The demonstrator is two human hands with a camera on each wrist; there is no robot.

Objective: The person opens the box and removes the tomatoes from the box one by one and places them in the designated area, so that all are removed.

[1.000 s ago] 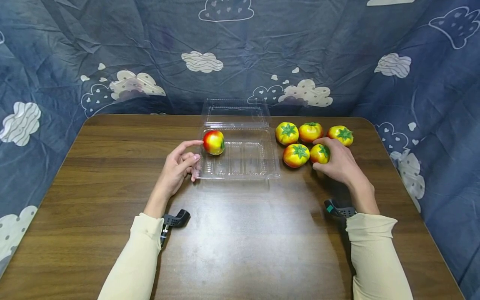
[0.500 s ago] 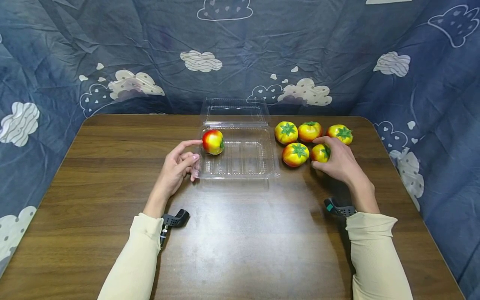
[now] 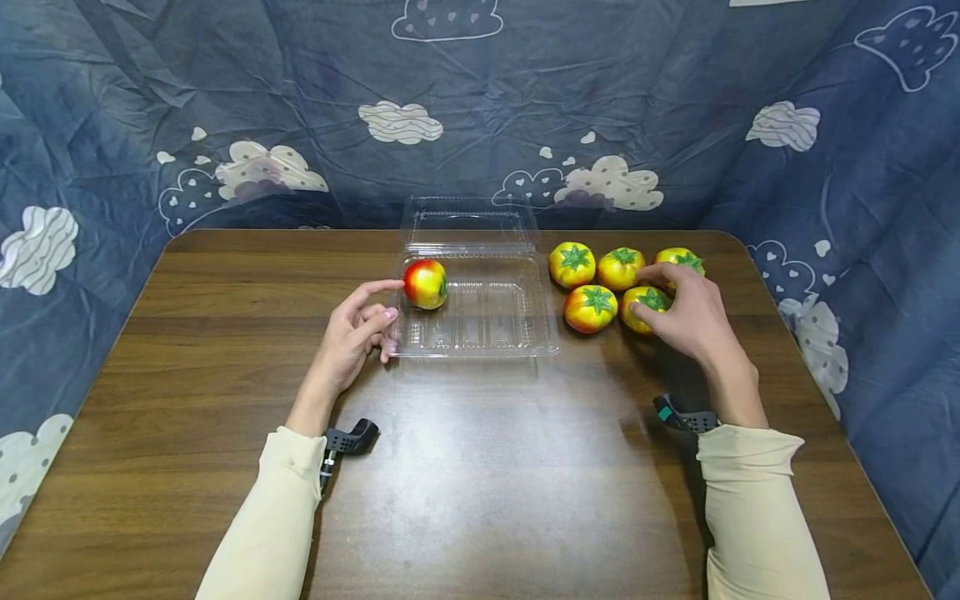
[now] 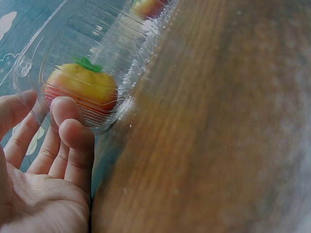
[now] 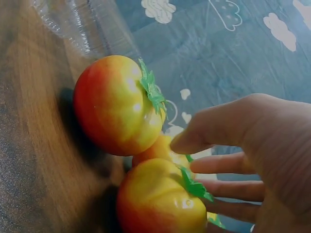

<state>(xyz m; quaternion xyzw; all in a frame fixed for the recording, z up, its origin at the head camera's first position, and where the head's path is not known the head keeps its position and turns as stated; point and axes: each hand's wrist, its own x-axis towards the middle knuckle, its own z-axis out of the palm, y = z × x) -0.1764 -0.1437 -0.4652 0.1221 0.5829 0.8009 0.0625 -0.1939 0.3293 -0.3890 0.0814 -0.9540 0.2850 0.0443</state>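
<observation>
In the head view, a clear plastic clamshell box (image 3: 546, 321) lies with its lid raised at the back. A yellow-red toy tomato (image 3: 426, 285) lies on its side in the box's left part. My left hand (image 3: 362, 327) pinches the box's left rim; its index finger reaches to that tomato. My right hand (image 3: 693, 312) hovers with spread, slightly bent fingers about the near-right tomato (image 3: 636, 321), which stands stem up on the table. In the right wrist view, the thumb (image 5: 192, 136) and fingers look apart from the tomatoes.
Beside the box's right side stand several more toy tomatoes, among them a front one (image 3: 591, 309), a back-left one (image 3: 572, 265), a back-middle one (image 3: 620, 268) and a far-right one (image 3: 678, 257). The brown wooden table (image 3: 480, 483) ends at a blue cloud-print curtain (image 3: 285, 92).
My right hand has loosened and drawn slightly right from the near-right tomato, which now stands stem up. The back-middle tomato has tipped its leaves towards me. My left hand has stayed put.
</observation>
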